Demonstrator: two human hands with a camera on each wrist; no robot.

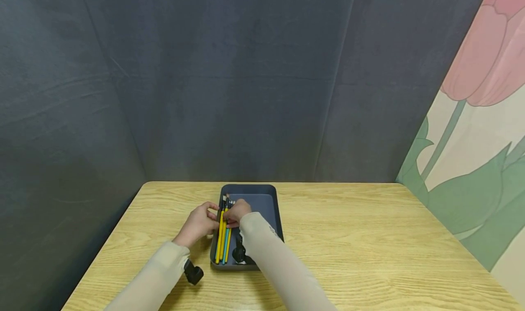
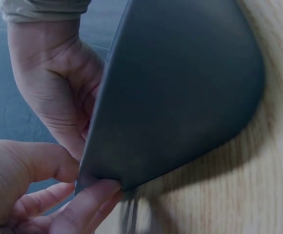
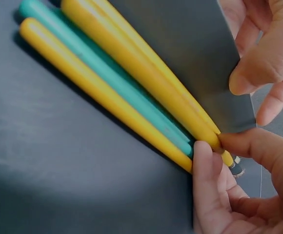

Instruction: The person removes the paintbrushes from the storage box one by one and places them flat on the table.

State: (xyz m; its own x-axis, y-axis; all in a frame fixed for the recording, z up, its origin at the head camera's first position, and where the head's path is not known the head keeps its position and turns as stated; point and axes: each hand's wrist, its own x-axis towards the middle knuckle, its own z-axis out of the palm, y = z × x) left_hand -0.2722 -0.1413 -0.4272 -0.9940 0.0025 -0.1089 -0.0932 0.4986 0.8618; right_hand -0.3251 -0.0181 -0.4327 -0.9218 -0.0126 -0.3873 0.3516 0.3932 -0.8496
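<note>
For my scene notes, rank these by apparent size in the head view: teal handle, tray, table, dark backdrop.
By visible area, largest first:
1. Dark backdrop
2. Table
3. Tray, partly covered
4. Teal handle

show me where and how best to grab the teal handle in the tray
Probably by the rounded end nearest the person, pinched from above: yellow handles lie close along both sides of the teal handle, leaving little room sideways, while that end is uncovered and the right hand crowds the farther part.
</note>
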